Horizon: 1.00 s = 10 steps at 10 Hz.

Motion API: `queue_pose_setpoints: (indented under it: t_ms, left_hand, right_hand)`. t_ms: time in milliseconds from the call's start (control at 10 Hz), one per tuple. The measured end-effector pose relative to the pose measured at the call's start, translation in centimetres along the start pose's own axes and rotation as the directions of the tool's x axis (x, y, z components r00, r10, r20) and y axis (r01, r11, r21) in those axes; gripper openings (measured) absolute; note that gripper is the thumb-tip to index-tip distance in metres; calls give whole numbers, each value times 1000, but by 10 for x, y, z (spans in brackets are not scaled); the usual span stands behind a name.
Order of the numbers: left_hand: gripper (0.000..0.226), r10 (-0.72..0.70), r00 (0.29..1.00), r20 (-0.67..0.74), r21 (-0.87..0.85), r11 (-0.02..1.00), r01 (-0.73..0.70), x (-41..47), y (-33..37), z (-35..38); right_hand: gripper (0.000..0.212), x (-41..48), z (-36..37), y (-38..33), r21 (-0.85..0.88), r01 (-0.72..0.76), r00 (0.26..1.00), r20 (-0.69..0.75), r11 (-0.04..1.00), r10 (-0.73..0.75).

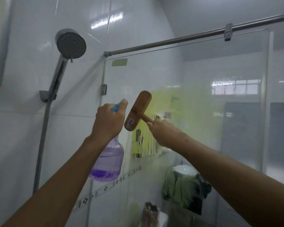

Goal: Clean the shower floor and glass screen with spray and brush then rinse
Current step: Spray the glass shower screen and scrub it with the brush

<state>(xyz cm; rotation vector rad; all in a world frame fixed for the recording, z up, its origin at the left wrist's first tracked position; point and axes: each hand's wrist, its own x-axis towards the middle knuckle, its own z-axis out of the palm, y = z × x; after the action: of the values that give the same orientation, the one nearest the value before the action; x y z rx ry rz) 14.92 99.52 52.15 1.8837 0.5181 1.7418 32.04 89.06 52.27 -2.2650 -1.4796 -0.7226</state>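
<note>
Shower head [70, 44]: mounted on the tiled wall at the far left, not in use.

Left hand [107, 118]: fingers curled tight round the neck of the spray bottle [107, 161], one digit raised over the blue trigger top. The bottle hangs at 6 o'clock from the hand with its long axis near vertical. A little purple liquid sits in its base. The nozzle appears to aim at the glass, towards 1 o'clock, though the hand hides most of it.

Brush [138, 110]: just beside the left hand, at its 3 o'clock. The long axis of the wooden head runs from 7 o'clock to 1 o'clock. Its back faces the camera, so the bristles are judged to face the screen. Contact with the glass cannot be confirmed.

Right hand [161, 130]: closed round the short handle, which leaves the head towards 4 o'clock. This puts the head at 10 o'clock from the hand.

Glass screen [220, 112]: a yellow-green foam patch [167, 102] spreads from behind the brush head towards 3 o'clock, with drips running to 6 o'clock. The right hand is the nearer to it. The scrubbing stroke is judged to run towards 3 o'clock, across the head's long axis.
</note>
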Motion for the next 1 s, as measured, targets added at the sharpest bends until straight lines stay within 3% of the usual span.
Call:
queue_pose_setpoints:
  t_ms: [200,400,500,600,700,800,900,1000]
  left_hand:
    - [80,-17,999,-28,14,1000,17,-2,1,-9]
    - [81,-6,999,-34,81,997,8,-7,4,-16]
    - [81,-17,999,-40,91,996,21,-7,4,-18]
    - [81,-20,998,-52,104,994,25,-6,7,-18]
    - [82,-15,998,-53,97,995,20,-9,13,-14]
    - [85,-3,999,-35,93,996,6,-14,20,-10]
    - [88,10,1000,-23,85,996,-8,-18,23,-9]
    - [85,-1,999,-38,90,996,4,-19,22,-10]
  right_hand:
    - [40,35,-54,12,214,-109,966,-207,971,154]
    - [43,8,1,-1,-54,40,998,58,998,-37]
    - [48,33,-25,9,-48,37,998,-42,998,-39]
    - [29,47,-54,20,91,-27,980,-193,995,44]
    - [27,22,-23,9,135,20,987,-159,991,2]
    - [30,-13,26,-1,48,71,993,91,996,-75]
    - [33,-10,6,4,44,114,991,69,993,-117]
    - [32,20,-28,13,120,19,996,-89,993,-8]
